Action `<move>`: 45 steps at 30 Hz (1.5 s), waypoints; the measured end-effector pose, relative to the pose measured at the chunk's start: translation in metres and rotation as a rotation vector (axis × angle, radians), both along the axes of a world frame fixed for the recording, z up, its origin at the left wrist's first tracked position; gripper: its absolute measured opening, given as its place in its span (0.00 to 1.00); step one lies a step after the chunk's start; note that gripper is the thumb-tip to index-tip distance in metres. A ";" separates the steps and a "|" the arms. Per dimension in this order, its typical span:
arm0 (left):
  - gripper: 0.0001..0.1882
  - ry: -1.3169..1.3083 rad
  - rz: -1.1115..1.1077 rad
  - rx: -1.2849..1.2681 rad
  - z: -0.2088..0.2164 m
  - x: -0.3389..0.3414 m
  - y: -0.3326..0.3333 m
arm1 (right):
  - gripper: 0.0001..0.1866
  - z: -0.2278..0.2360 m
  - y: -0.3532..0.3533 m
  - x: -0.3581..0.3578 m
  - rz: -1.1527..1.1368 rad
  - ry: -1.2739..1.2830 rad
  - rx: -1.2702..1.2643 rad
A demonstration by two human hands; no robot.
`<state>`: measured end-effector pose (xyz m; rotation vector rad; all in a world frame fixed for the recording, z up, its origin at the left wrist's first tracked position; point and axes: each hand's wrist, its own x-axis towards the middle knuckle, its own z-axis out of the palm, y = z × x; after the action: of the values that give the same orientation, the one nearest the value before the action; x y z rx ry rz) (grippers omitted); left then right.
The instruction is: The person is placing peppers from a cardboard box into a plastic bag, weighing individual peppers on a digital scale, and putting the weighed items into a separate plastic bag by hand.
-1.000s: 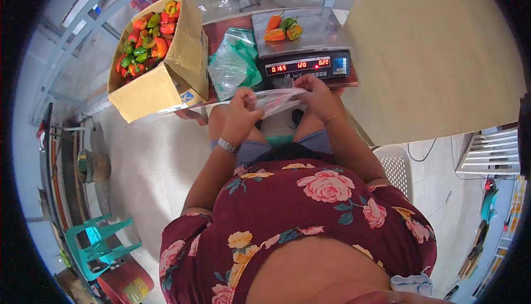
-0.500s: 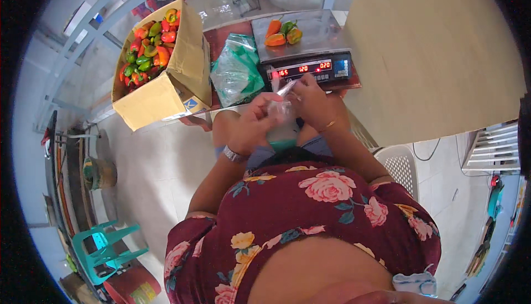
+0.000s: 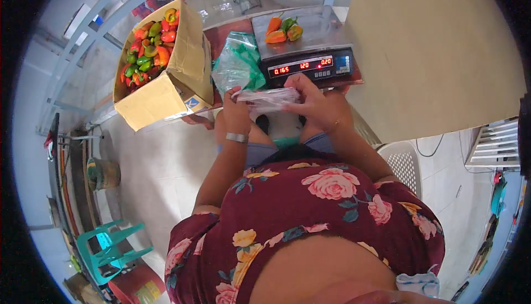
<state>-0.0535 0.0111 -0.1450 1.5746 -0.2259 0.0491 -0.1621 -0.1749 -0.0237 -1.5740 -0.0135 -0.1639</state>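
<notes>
Between my two hands a clear plastic bag [image 3: 268,100] is stretched sideways, just in front of the scale. My left hand [image 3: 237,111] pinches its left end. The right end is gripped by my right hand [image 3: 310,102], thumb and fingers closed on it. Beyond them stands a digital scale [image 3: 338,65] with a lit red display and a metal pan [image 3: 323,30]. Several orange and green peppers [image 3: 285,30] lie on the pan. Left of the scale, close to my left hand, is a crumpled heap of clear and green plastic bags [image 3: 240,63].
An open cardboard box [image 3: 155,102] of red and green peppers [image 3: 146,55] sits at the table's left. A large tan board [image 3: 426,55] rises on the right. A white perforated chair [image 3: 401,163] is by my right side; a green plastic chair [image 3: 113,248] stands at lower left.
My hands have moved apart, the left one leftward. The clear bag, bunched between them before, is now drawn out wide. The peppers on the pan have stayed put.
</notes>
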 end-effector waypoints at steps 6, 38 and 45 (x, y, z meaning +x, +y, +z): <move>0.16 0.361 -0.655 -0.354 0.118 -0.049 -0.013 | 0.17 -0.033 -0.029 0.021 -0.532 0.021 -0.493; 0.23 -0.503 -0.069 0.774 0.110 -0.002 -0.032 | 0.14 -0.012 -0.040 0.067 -0.100 -0.069 -1.183; 0.23 -0.219 -0.193 0.695 0.079 0.024 0.000 | 0.11 -0.030 -0.107 0.132 0.016 -0.053 -0.513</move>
<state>-0.0299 0.0108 -0.0663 2.2308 -0.6149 -0.0112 -0.0303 -0.2815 -0.0539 -2.0803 -0.1168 -0.1998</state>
